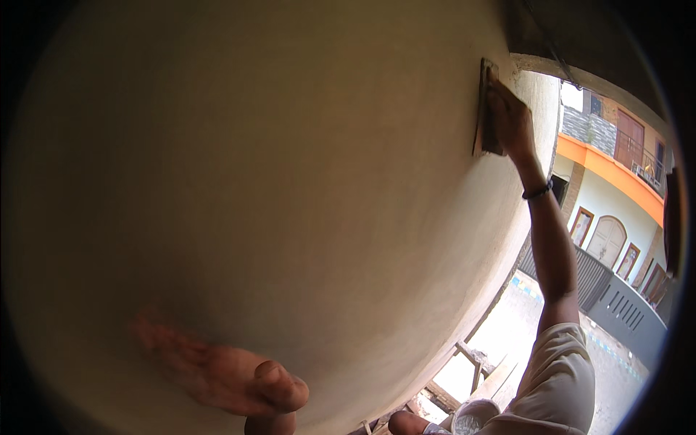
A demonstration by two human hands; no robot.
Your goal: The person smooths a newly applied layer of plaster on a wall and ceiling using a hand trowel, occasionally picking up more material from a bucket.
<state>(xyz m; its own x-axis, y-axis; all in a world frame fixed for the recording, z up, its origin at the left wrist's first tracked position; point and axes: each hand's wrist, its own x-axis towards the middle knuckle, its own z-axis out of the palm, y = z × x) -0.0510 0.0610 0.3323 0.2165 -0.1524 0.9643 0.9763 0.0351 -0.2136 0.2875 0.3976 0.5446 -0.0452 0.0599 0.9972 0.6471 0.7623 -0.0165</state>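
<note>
A broad, smooth plastered wall (304, 181) in beige-grey fills most of the view. High on its right side, my right hand (512, 119) grips a plastering trowel (481, 109), its long flat plate lying against the wall surface. That arm is stretched up, with a dark band (537, 191) around the wrist. Low on the left, my left hand (217, 370) is held up before the wall, fingers stretched out and blurred, nothing in it. Whether its fingertips touch the wall I cannot tell.
Below my right arm stands a bucket (464, 426) with greyish contents. Wooden pieces (442, 397) lie beside it near the wall's foot. A beam (540, 64) crosses at the upper right. Outside are a grey fence (623, 308) and a house with an orange band (616, 174).
</note>
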